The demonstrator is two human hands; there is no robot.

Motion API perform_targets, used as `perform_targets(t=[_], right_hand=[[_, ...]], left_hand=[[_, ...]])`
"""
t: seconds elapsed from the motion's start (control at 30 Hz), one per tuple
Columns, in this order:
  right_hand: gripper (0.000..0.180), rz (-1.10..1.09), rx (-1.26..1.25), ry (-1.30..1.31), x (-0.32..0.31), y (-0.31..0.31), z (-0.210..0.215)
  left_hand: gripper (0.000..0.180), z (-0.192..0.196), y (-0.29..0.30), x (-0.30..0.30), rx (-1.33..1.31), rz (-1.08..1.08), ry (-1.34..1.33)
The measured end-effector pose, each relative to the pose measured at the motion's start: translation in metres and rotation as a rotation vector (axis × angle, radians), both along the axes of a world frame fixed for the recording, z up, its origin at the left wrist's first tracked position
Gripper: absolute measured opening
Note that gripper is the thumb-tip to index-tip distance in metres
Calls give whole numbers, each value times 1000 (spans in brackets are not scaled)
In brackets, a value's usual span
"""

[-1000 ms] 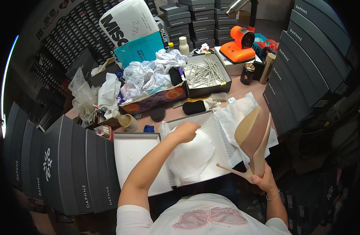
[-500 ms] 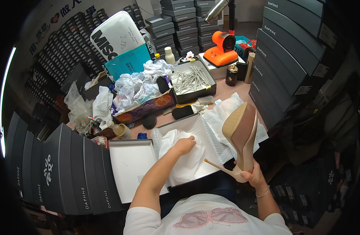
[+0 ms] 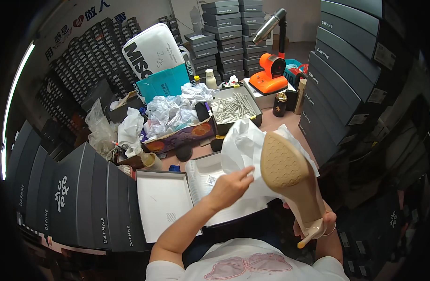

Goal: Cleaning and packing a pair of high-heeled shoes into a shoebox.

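Beige shoe [image 3: 286,164] is up at the right side of the box [image 3: 229,214], sole facing us. Our right hand [image 3: 329,222] is clamped round its heel end; long axis runs up-left from there to the toe. Our left hand [image 3: 229,189] is nearer the toe, at the paper [image 3: 240,145]; can't tell if it's pinching.

Shoe sole [image 3: 284,161] matt and textured, paper [image 3: 240,143] thin and crinkled, boxes [image 3: 79,220] matt cardboard

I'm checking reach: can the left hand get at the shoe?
Probably yes: the left hand is near the toe of the shoe, with only white paper showing around the gap. Whether it grips that paper is unclear. The right hand holds the heel end.
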State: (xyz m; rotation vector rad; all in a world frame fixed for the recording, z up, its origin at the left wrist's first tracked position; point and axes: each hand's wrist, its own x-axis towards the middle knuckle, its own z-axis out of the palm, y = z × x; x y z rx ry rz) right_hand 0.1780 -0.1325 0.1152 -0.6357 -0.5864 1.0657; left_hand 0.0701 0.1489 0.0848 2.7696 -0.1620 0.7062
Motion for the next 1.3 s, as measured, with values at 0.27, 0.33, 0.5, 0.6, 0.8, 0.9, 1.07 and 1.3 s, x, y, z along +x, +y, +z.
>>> perform_targets(t=[0.27,0.33,0.5,0.6,0.8,0.9,1.07,1.3], right_hand=[[82,27,-264,-92,27,2,-87],[85,18,-215,52,22,13,-115],[87,70,-172,278,13,20,-146],[88,82,-132,341,18,22,-155],[91,55,-34,408,26,17,-148],[91,72,108,394,34,20,-126],[88,88,155,415,38,42,-106],[92,121,-92,127,24,33,-71]], left_hand=[[11,-68,-53,-86,-607,209,133],[20,-64,-40,-99,-682,433,43],[48,-59,24,-59,-340,729,-210],[50,-104,54,-30,-351,648,-53],[25,-79,146,1,-1531,515,-535],[26,52,145,-4,-1242,354,-867],[21,70,85,14,-472,391,-383],[22,37,70,37,-297,478,-132]])
